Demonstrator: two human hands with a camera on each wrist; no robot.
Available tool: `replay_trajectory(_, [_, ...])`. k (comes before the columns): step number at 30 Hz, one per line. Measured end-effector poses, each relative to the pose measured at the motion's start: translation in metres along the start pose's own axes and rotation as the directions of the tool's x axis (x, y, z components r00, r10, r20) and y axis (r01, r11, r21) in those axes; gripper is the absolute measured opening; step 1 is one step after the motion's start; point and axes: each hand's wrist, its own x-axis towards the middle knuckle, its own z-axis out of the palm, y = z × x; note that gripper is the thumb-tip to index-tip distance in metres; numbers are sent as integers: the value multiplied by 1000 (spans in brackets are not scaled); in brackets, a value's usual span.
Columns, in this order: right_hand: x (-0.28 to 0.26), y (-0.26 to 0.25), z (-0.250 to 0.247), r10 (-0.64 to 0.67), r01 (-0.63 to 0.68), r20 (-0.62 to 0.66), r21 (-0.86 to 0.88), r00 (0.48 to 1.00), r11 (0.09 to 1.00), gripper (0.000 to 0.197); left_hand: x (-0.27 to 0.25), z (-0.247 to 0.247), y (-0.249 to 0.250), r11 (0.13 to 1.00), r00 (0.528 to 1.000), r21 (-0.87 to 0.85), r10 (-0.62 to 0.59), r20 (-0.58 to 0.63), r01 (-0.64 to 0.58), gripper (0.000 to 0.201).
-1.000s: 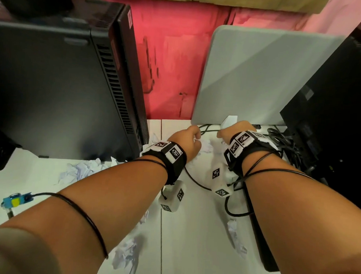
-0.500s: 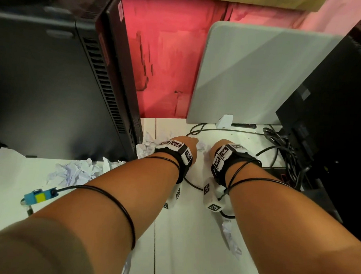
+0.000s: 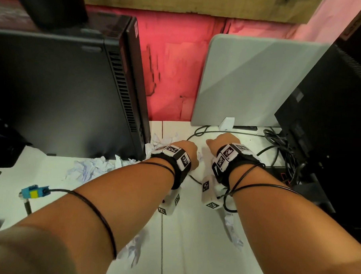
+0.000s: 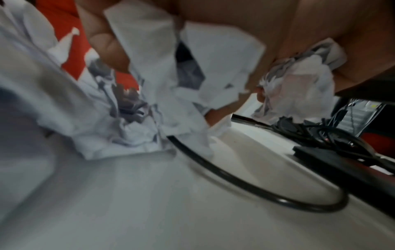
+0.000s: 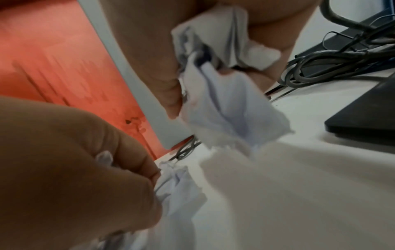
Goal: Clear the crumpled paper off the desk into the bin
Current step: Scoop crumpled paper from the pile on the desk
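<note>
My left hand [image 3: 192,153] and right hand [image 3: 216,140] sit close together at the back middle of the white desk [image 3: 191,251]. In the left wrist view my left hand [image 4: 102,42] grips a crumpled white paper [image 4: 181,76] just above the desk. My right hand [image 5: 149,59] grips another crumpled paper [image 5: 224,104] in the right wrist view. Loose crumpled papers lie by the tower's foot [image 3: 91,168], beside my left wrist [image 3: 158,144], under my right forearm [image 3: 233,232] and under my left forearm [image 3: 133,248]. No bin is in view.
A black computer tower [image 3: 74,95] stands at the left, a grey panel [image 3: 250,82] at the back, and a black monitor [image 3: 330,133] at the right. Tangled black cables [image 3: 282,145] lie by my right hand. A blue and yellow connector [image 3: 33,192] rests at the left.
My right hand has moved left, close to the left hand, and both have drawn back a little toward me. The paper that lay between them is now in the hands.
</note>
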Motion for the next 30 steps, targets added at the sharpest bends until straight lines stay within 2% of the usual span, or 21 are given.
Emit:
replay_trajectory(2, [-7,-5,0,-21,22,14,-58,1000,998,21,-13,3,-5,1000,997,-24,13,-79,-14,29])
replay_trajectory(5, [-19,-9,7,-15,13,-23,-68,1000,998,28,-39,6,-13,994,990,-100,27,-137,-40,26])
replay_trajectory(8, [-36,-7,18,-43,40,-41,-73,998,997,12,-66,11,-24,989,984,-140,19,-177,-44,31])
replay_trajectory(13, [-58,3,39,-23,22,-5,-32,1000,999,38,-99,21,-41,982,977,-187,-39,-212,-2,33])
replay_trajectory(16, [-68,9,43,33,-32,26,-4,999,999,30,-109,26,-47,982,973,-189,-62,-222,19,31])
replay_trajectory(19, [-75,11,47,25,-26,52,8,998,1000,26,-113,29,-49,987,977,-160,-61,-202,28,33])
replay_trajectory(24, [-58,-2,47,65,-60,-17,195,998,979,38,-106,35,-50,992,990,-124,-33,-134,17,27])
replay_trajectory(26, [-44,-10,44,68,-57,-45,222,997,973,37,-101,39,-49,992,994,-128,-33,-102,20,23])
replay_trajectory(28, [-35,-17,40,62,-47,-86,171,994,984,33,-96,45,-48,991,998,-133,-34,-61,26,18])
replay_trajectory(30, [-30,-22,38,29,-28,-29,28,999,999,36,-92,48,-49,983,998,-176,-54,-26,49,13])
